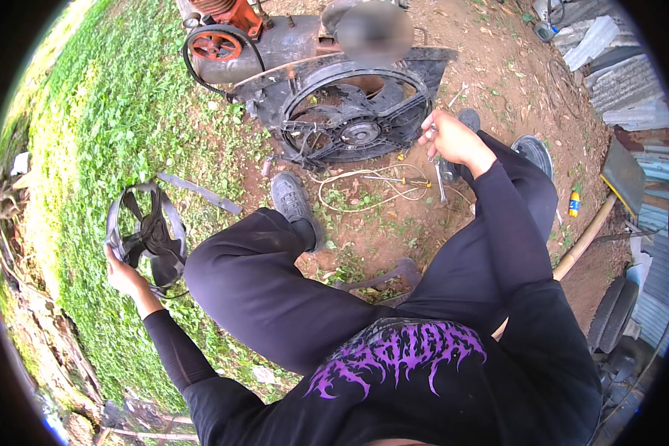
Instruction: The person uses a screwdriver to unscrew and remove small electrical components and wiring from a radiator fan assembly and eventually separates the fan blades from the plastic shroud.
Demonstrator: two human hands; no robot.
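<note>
My left hand [128,281] grips the rim of a black ringed fan [150,232], held over the grass beside my left knee. My right hand [457,140] is closed above my right shin, its fingertips pinched by a small metallic bit that I cannot make out. Just below those fingers shows a silver wrench [441,182]; whether the hand holds it I cannot tell. In front of my feet a larger black radiator fan in its shroud [312,152] leans against a compressor tank [290,46]. Dirt covers this fan's hub [360,133].
A yellow-handled screwdriver [416,181] and a looped pale cord [327,199] lie on the soil. Another wrench [459,94] rests farther off. A flat strip [199,192] lies on the grass. At right are a small yellow bottle [574,204], a wooden-handled shovel [583,241] and corrugated sheets [635,82].
</note>
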